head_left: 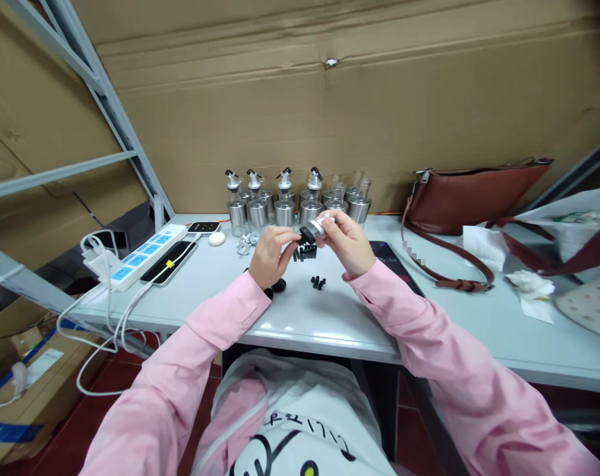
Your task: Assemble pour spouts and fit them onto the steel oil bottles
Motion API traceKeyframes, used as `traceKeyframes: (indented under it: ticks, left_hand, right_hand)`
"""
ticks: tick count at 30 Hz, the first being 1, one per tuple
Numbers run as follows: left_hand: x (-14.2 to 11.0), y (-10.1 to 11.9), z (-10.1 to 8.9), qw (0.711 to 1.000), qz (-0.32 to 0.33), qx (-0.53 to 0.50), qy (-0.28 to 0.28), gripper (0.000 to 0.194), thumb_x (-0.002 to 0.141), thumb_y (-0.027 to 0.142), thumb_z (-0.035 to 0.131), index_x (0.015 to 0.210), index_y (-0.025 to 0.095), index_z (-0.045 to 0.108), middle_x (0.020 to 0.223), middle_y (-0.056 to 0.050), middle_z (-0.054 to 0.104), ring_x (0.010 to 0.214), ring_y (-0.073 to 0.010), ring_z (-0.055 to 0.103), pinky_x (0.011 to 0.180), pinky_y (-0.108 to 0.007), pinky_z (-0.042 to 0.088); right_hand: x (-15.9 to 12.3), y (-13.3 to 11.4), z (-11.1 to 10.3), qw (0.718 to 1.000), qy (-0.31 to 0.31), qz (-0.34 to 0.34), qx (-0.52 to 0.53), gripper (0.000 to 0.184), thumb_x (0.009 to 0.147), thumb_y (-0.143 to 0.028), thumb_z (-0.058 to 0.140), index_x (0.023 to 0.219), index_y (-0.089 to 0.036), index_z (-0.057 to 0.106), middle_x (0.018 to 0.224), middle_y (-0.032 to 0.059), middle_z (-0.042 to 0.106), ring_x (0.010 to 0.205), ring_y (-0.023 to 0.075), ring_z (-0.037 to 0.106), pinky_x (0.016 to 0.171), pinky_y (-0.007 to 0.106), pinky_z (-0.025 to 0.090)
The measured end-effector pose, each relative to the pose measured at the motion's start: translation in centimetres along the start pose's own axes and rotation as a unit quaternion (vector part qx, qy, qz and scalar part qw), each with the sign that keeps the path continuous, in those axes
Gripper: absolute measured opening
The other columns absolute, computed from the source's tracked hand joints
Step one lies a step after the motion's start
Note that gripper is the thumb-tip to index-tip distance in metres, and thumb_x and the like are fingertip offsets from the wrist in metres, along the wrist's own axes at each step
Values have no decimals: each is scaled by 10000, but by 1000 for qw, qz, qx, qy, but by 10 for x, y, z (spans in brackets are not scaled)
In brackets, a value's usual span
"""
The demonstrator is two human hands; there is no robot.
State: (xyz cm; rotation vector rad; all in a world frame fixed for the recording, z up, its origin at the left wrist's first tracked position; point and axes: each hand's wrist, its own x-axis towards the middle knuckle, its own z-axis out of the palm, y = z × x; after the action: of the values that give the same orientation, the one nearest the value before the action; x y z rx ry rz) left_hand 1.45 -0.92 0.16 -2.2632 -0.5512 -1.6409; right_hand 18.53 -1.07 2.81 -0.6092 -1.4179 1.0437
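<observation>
In front of me, my right hand (pixel 349 241) grips a silver-and-white bottle pourer top (pixel 316 228), tilted on its side. The fingertips of my left hand (pixel 273 254) pinch the black stopper (pixel 306 235) at the top's left end; whether the two parts are joined I cannot tell. Below the hands lie small black tubes (pixel 308 252) in a row and a loose cluster of black caps (pixel 318 283). Round black parts (pixel 279 285) sit partly hidden by my left wrist. Left of that hand are silvery pourer pieces (pixel 245 245).
Several steel-and-glass bottles (pixel 285 213) stand along the cardboard wall, some with pourer tops fitted. A power strip (pixel 149 256), a charging phone (pixel 168 262) and a white round case (pixel 217 238) are at left. A dark phone (pixel 394 264), brown handbag (pixel 473 198) and crumpled tissue (pixel 532 285) lie right.
</observation>
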Motion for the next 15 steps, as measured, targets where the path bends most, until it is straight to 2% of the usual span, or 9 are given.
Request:
traceKeyframes:
  ticks: [9,15]
  left_hand:
    - [0,-3,1,999,5,-12,-36,188,936,264,439,1112,199,425,1017,-79,544,959,-182,547,811,-336,477]
    - [-1,-4,4,994,9,-33,-104,450,967,306,328,1375,168,199,1233,-164,489,1078,-202,536,856,-345,489]
  right_hand:
    - [1,5,-2,1000,-18,12,-1,387,701,-568,655,782,-201,565,548,-65,479,479,89,490,474,226,422]
    - [1,4,-1,999,-23,12,-21,380,687,-550,674,777,-198,565,618,-49,559,503,85,519,503,231,446]
